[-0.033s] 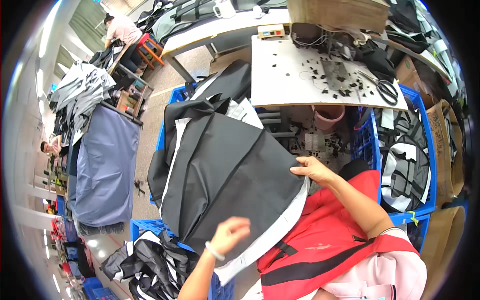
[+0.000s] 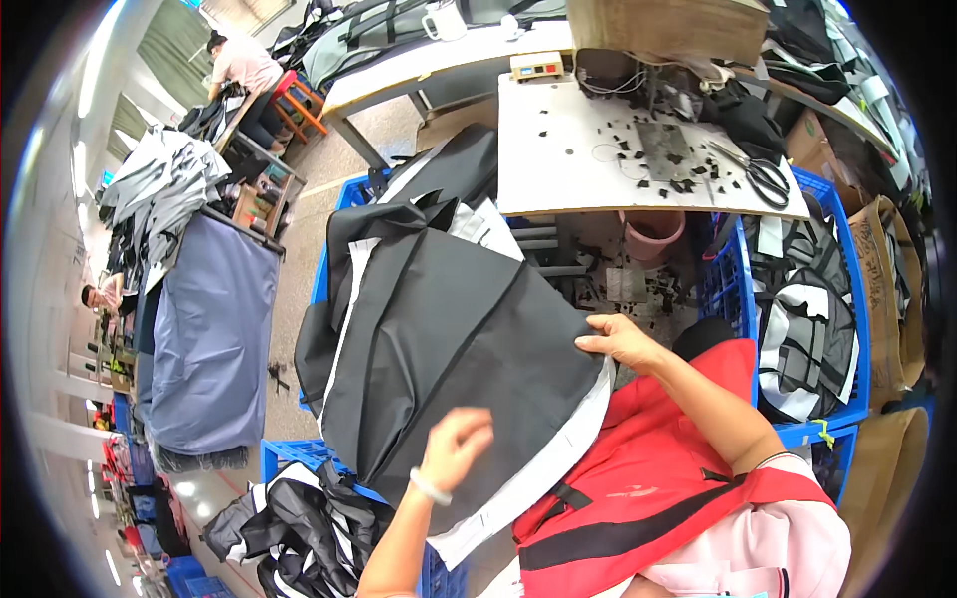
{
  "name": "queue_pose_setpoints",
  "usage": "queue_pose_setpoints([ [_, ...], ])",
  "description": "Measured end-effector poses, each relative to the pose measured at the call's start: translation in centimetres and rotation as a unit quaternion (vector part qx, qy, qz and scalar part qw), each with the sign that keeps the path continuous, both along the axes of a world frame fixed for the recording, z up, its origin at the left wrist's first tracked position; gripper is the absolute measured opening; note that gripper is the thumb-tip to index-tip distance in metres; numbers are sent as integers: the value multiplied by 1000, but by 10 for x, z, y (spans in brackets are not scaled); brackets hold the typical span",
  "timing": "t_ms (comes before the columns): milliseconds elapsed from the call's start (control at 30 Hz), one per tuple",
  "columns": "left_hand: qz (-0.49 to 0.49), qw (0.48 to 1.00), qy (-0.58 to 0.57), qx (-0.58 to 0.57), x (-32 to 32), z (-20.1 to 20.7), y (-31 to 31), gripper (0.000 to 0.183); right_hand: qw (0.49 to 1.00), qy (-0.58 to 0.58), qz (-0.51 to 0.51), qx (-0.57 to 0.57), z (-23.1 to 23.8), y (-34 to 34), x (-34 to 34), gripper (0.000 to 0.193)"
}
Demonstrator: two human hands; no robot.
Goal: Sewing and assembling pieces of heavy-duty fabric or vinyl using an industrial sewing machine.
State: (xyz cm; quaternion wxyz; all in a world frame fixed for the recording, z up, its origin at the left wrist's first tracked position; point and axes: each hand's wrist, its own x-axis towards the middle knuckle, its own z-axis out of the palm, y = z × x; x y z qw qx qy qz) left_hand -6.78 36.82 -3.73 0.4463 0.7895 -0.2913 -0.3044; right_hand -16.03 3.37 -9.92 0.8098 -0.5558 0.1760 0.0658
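Note:
A large black fabric panel [image 2: 449, 339] with a white edge strip [image 2: 538, 468] lies spread across my lap and over a blue crate [image 2: 321, 274]. My right hand [image 2: 620, 342] pinches the panel's right edge. Lower down, my left hand [image 2: 456, 447], with a white band at the wrist, hovers over or rests on the panel's lower part. Its fingers are curled and blurred, so whether they grip the cloth is unclear. I wear a red apron [image 2: 648, 478] with a black strap.
A white worktable [image 2: 558, 159] ahead holds scissors [image 2: 763, 179] and black scraps, with a pink bucket [image 2: 658, 234] beneath. Blue crates [image 2: 847, 299] of black-and-white pieces stand right. A grey covered cart [image 2: 209, 339] stands left. Another person [image 2: 244, 60] sits far back left.

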Motion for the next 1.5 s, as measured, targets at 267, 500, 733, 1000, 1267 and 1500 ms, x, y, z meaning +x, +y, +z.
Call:
queue_pose_setpoints([
  [267, 38, 920, -391, -1, 53, -11, -175, 25, 981, -116, 80, -130, 42, 31, -45, 16],
  [500, 5, 944, -301, -134, 1, 58, -138, 6, 951, -78, 155, -256, 64, 2, -80, 44],
  [733, -397, 910, -111, -37, -103, 222, -62, 15, 685, -429, 87, -583, 126, 11, -13, 73],
  [1000, -192, 924, -329, 23, -85, 287, -64, 12, 807, -322, 335, -364, 86, 82, -48, 48],
  [1267, -152, 920, -348, -99, 7, 193, -177, 12, 937, -92, 335, 39, 67, 9, -150, 37],
  [1500, -199, 941, -204, -183, -2, 155, -297, 12, 978, -177, -73, -89, 142, -62, -116, 59],
])
